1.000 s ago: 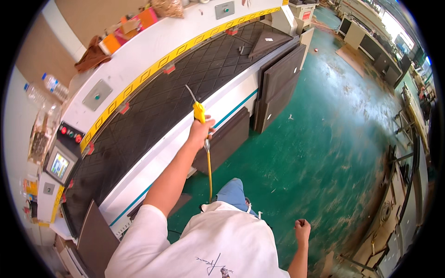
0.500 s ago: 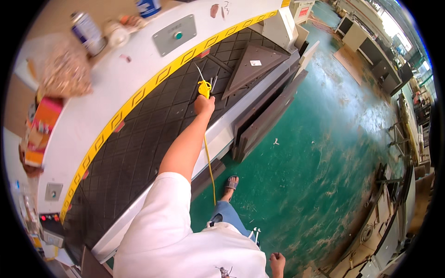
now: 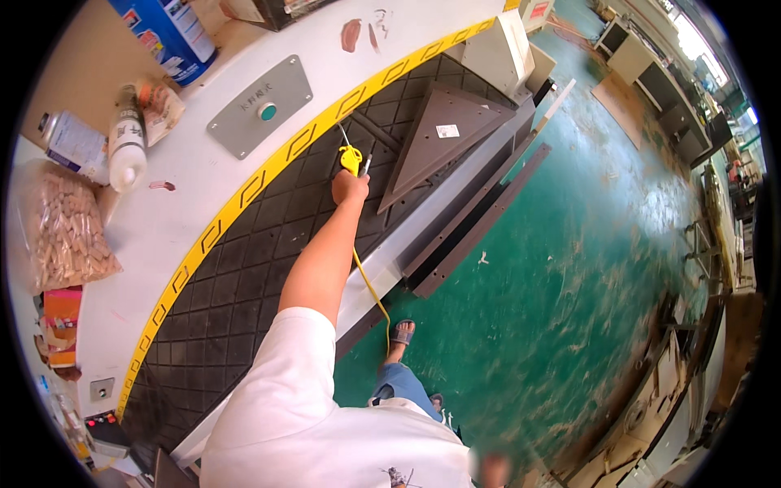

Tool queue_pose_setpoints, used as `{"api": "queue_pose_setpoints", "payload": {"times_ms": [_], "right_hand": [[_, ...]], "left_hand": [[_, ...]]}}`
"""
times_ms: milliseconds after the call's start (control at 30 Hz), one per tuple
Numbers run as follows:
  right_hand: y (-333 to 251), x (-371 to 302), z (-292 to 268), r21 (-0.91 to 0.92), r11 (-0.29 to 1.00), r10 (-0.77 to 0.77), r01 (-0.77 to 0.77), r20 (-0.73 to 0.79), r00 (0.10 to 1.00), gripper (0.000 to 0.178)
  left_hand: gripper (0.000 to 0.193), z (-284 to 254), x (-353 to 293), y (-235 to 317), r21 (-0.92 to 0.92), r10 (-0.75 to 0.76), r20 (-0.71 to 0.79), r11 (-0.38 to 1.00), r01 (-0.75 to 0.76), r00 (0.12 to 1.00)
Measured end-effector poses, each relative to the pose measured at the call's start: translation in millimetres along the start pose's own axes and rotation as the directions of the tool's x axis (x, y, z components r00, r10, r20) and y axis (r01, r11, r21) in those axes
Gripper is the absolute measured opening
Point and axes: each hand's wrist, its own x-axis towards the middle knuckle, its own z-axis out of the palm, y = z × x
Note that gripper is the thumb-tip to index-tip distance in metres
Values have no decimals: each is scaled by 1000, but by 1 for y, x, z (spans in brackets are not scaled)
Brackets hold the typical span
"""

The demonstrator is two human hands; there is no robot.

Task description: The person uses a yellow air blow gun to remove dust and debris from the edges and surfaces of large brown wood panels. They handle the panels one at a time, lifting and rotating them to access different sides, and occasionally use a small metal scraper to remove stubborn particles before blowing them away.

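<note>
My left hand [image 3: 350,188] is stretched out over a black ribbed conveyor bed and closed round a yellow air blow gun [image 3: 350,157]. The gun's thin metal nozzle points away, toward the yellow striped edge. From below the hand, a yellow hose [image 3: 368,281] hangs past the bed's grey rail toward the floor. A slim grey rod [image 3: 368,163] shows beside the gun; whether I hold it too is unclear. Right of the gun lies a brown triangular panel [image 3: 443,134] with a white label. My right hand [image 3: 494,469], low at the bottom edge, is blurred and its fingers cannot be made out.
Long brown boards [image 3: 484,220] stand along the rail's outer side. On the white machine top are a green button [image 3: 267,111], a blue can [image 3: 172,41], a white bottle [image 3: 128,146] and a bag of wooden dowels [image 3: 69,232]. Green floor [image 3: 553,309] spreads to the right, with stacked panels beyond.
My view has shifted, so the cans, bottle and dowel bag show larger. The blow gun has moved slightly left, its nozzle nearer the striped edge. My right hand has become blurred.
</note>
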Motion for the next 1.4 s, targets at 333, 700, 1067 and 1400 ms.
{"api": "queue_pose_setpoints", "payload": {"times_ms": [333,700,1067,1400], "right_hand": [[-47,66,-23,-42,955,-296,294,-47,954,16],[-293,-18,-42,524,603,-761,601,152,630,14],[-243,-198,-5,829,453,-857,328,506,-96,15],[-127,-322,84,497,868,-459,-4,799,-390,23]], "left_hand": [[37,-24,-42,-48,-62,50,147,997,-41,988],[22,-240,-417,-155,-820,493,414,567,78,765],[22,-371,-735,-284,-776,176,-49,613,-148,983],[32,-426,-918,-375,-974,-147,-214,104,-200,966]]}}
